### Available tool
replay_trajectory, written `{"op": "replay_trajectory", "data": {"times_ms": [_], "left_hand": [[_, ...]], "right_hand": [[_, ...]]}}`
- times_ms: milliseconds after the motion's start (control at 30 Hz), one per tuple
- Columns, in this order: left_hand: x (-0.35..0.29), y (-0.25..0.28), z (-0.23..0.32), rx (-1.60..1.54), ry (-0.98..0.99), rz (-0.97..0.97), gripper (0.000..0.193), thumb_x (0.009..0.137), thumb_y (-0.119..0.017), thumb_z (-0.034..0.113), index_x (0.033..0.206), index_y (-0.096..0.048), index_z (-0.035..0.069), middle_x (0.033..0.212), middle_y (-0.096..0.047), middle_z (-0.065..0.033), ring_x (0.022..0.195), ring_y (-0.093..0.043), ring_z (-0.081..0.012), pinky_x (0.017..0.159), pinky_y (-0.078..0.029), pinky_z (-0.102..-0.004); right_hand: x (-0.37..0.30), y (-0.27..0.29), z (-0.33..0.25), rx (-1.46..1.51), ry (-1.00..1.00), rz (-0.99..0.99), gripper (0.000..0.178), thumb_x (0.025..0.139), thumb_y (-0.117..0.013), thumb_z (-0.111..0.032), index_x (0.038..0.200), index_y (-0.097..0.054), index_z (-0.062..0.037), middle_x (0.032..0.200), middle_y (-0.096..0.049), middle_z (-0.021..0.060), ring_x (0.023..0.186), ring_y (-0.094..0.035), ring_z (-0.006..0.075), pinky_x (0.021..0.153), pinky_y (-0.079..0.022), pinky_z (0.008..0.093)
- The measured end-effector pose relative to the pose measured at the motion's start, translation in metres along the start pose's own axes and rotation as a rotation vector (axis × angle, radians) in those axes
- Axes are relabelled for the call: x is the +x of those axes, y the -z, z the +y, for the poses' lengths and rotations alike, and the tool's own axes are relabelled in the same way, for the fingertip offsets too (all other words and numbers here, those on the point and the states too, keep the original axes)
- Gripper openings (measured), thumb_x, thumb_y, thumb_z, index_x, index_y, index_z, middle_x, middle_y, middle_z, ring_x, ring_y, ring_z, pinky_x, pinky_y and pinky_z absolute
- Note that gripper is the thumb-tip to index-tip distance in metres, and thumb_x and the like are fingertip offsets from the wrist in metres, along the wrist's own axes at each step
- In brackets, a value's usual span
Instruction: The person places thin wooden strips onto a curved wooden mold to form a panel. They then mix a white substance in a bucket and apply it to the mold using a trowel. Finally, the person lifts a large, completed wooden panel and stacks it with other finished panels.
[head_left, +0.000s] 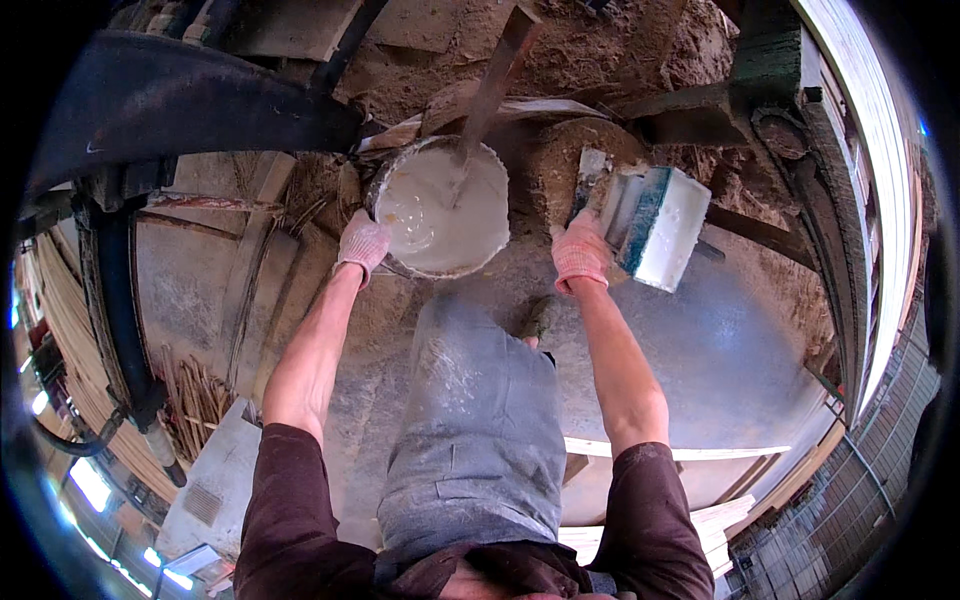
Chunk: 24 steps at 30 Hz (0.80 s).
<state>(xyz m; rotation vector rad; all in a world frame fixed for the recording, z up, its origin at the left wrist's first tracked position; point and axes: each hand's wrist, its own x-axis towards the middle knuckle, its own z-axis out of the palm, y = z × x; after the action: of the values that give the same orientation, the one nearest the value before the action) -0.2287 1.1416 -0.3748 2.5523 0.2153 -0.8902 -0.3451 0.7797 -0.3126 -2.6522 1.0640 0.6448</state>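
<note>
A round bucket (440,265) full of thick white liquid stands in front of me, its rim crusted with white. A flat wooden stick (497,75) leans in the liquid and rises past the far rim. My left hand (364,244), in a pinkish knit glove, is closed on the bucket's left edge. To the right of the bucket, my gloved right hand (582,250) grips a rectangular teal-and-white box-like container (645,225) by its left side. The container is tilted, and its right face is coated white. My fingers hide the exact grip.
A large dark metal machine arm (190,105) reaches in from the left. At the right stands a greenish metal frame (785,130) with stacked pale boards (880,130) beyond it. Brown dusty material (640,50) covers the ground ahead. Thin wooden strips (190,400) lie at lower left.
</note>
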Motion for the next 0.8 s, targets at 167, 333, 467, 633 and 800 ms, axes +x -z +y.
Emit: {"op": "replay_trajectory", "data": {"times_ms": [167,333,467,633,800], "left_hand": [[0.005,-0.001,-0.001,-0.125,-0.021,-0.017,0.048,0.083,-0.068,0.031,0.109,-0.066,-0.009,0.113,-0.069,-0.0358,0.114,-0.066,-0.0479,0.096,-0.052,-0.0473],[-0.001,0.007,-0.003,-0.129,0.000,-0.046,0.050,0.084,-0.066,0.034,0.109,-0.067,-0.009,0.114,-0.069,-0.0359,0.114,-0.066,-0.0488,0.096,-0.052,-0.0483],[-0.013,-0.001,-0.016,-0.127,0.094,0.030,0.055,0.085,-0.066,0.036,0.114,-0.064,-0.011,0.113,-0.068,-0.0385,0.113,-0.065,-0.0507,0.096,-0.051,-0.0475],[-0.024,0.010,-0.005,-0.145,0.121,-0.027,0.063,0.086,-0.067,0.042,0.121,-0.063,-0.010,0.118,-0.067,-0.0381,0.117,-0.064,-0.0504,0.098,-0.052,-0.0510],[-0.030,0.019,0.004,-0.145,0.146,-0.020,0.071,0.086,-0.068,0.047,0.127,-0.059,-0.010,0.122,-0.067,-0.0370,0.119,-0.064,-0.0495,0.100,-0.051,-0.0504]], "right_hand": [[0.001,0.012,-0.004,0.185,-0.094,-0.134,0.056,0.092,-0.071,-0.042,0.126,-0.057,0.0012,0.126,-0.068,0.0275,0.118,-0.067,0.0447,0.096,-0.055,0.0526],[-0.066,0.016,0.005,0.569,-0.032,-0.274,0.058,0.088,-0.070,-0.041,0.125,-0.060,0.0034,0.118,-0.070,0.0294,0.115,-0.067,0.0457,0.097,-0.052,0.0502],[-0.138,-0.014,0.032,0.774,-0.098,-0.508,0.057,0.087,-0.069,-0.038,0.127,-0.060,0.0019,0.106,-0.072,0.0247,0.102,-0.070,0.0361,0.093,-0.052,0.0444],[-0.207,-0.056,0.074,0.886,-0.215,-0.612,0.042,0.090,-0.069,-0.032,0.117,-0.064,0.0005,0.090,-0.072,0.0147,0.078,-0.070,0.0258,0.073,-0.056,0.0374],[-0.243,-0.036,0.088,1.039,-0.388,-0.685,0.017,0.097,-0.064,-0.015,0.108,-0.063,-0.0029,0.085,-0.070,0.0064,0.066,-0.067,0.0155,0.058,-0.055,0.0318]]}}
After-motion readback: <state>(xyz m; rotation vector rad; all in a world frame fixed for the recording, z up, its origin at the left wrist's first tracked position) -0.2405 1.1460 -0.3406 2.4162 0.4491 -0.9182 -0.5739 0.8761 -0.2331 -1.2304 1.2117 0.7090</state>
